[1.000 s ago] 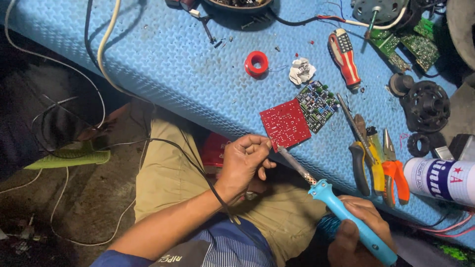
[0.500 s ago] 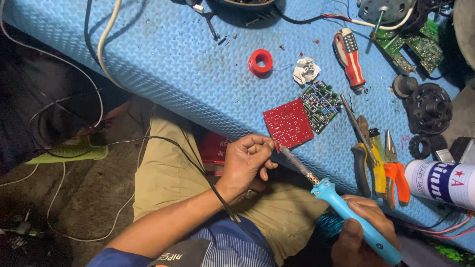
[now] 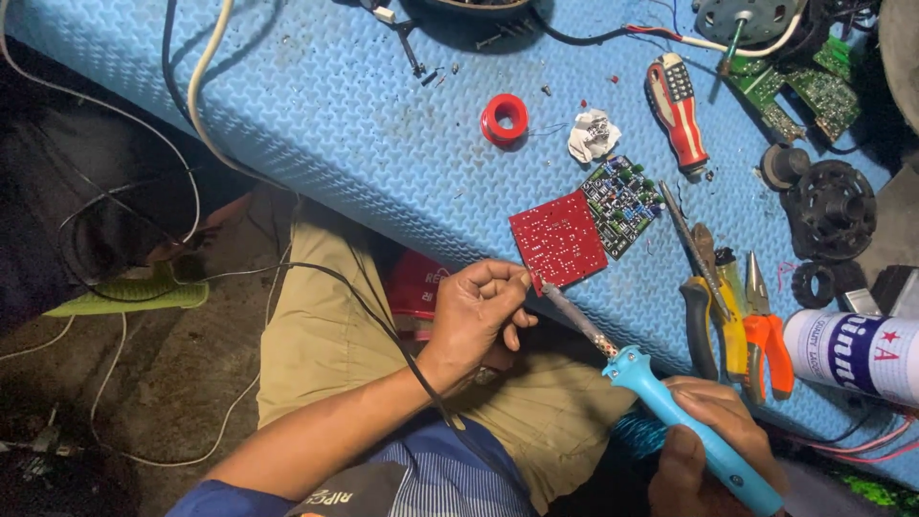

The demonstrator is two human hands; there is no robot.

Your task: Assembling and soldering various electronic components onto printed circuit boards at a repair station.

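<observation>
Blue mat [image 3: 316, 115]: soldering iron [image 3: 670, 412] in right hand's [image 3: 708, 450] grip.

The mat [image 3: 316, 124] fills the upper frame. Two circuit boards [image 3: 584, 222] lie side by side at its lower edge, centre. A tape roll [image 3: 504, 118] sits above them, a screwdriver [image 3: 677, 110] upper right. Pliers [image 3: 732, 316] lie right of the boards, a can [image 3: 852, 349] further right. The soldering iron [image 3: 670, 412] slants below the boards, lower right.
</observation>
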